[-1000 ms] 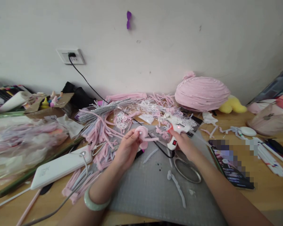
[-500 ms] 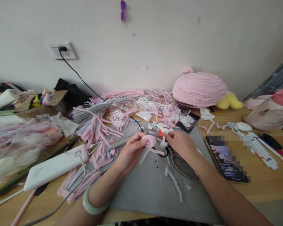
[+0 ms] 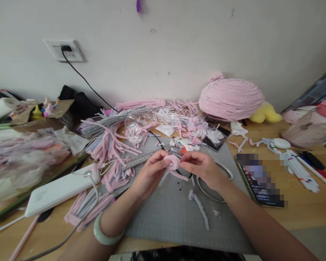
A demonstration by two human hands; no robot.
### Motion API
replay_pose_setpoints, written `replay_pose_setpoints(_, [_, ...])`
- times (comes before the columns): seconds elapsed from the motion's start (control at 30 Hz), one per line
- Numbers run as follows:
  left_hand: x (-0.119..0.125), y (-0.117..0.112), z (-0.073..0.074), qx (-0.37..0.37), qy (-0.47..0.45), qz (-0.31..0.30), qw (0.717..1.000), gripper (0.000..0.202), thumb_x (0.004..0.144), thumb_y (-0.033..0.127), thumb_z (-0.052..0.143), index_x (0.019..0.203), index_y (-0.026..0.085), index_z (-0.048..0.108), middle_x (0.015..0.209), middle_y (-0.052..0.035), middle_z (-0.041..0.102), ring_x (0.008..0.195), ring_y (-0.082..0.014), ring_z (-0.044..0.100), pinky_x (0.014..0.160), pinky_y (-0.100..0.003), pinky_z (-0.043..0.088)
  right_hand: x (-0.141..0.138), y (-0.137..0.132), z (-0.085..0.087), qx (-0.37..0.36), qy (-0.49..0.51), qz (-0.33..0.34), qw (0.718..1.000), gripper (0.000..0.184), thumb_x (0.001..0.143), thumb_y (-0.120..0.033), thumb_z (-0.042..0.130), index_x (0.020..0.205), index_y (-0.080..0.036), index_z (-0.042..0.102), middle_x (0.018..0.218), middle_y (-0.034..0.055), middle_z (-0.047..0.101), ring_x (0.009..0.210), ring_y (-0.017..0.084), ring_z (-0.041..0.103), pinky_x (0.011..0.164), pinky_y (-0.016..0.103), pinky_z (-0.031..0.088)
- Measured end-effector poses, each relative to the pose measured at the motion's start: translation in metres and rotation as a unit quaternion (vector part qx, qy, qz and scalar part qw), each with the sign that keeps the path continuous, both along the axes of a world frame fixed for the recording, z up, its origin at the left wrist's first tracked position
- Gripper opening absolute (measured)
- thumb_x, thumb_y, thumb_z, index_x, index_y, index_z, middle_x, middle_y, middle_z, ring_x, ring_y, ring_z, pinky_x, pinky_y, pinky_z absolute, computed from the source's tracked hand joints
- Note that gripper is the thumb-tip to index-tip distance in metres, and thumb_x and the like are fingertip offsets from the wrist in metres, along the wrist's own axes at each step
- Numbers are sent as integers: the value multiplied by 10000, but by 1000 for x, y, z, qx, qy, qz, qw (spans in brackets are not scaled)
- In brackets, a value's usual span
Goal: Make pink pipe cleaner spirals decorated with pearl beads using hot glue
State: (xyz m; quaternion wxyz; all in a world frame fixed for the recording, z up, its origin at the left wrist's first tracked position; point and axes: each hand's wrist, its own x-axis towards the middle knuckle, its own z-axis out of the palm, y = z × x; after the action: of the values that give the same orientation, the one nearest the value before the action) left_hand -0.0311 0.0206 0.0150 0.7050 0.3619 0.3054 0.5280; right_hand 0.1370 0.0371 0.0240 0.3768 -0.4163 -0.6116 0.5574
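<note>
The left hand (image 3: 152,172) pinches the coil (image 3: 175,162) between thumb and fingers, likely to stop it unwinding; its tail (image 3: 180,176) hangs below the grip. The right hand's (image 3: 202,168) fingertips are at the coil's right edge; whether they pinch, I cannot tell. The glue gun (image 3: 191,146) lies just beyond, probably freeing 2 hands.

A pink coil (image 3: 175,162), wound from a soft, fuzzy strip into a flat round, is held above the grey mat (image 3: 163,221). Its left edge is pinched by the left hand (image 3: 151,170); its right edge is met or nearly met by the right hand's (image 3: 202,167) fingertips. A loose end (image 3: 180,176) is left trailing below, rightward.
</note>
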Motion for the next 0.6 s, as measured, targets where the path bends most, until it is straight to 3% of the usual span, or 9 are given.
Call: replay_pose_setpoints(0.6, [2,-1,3,10,20,-1,1000,139,648,245,725,665,160,616,681,6,593,655,-115,486,634,-235,340,-2,-2,-1,-14,32,17,999,160,699,-324,616,684,-166,592,599,-36,455,551,76,365,489,206,274])
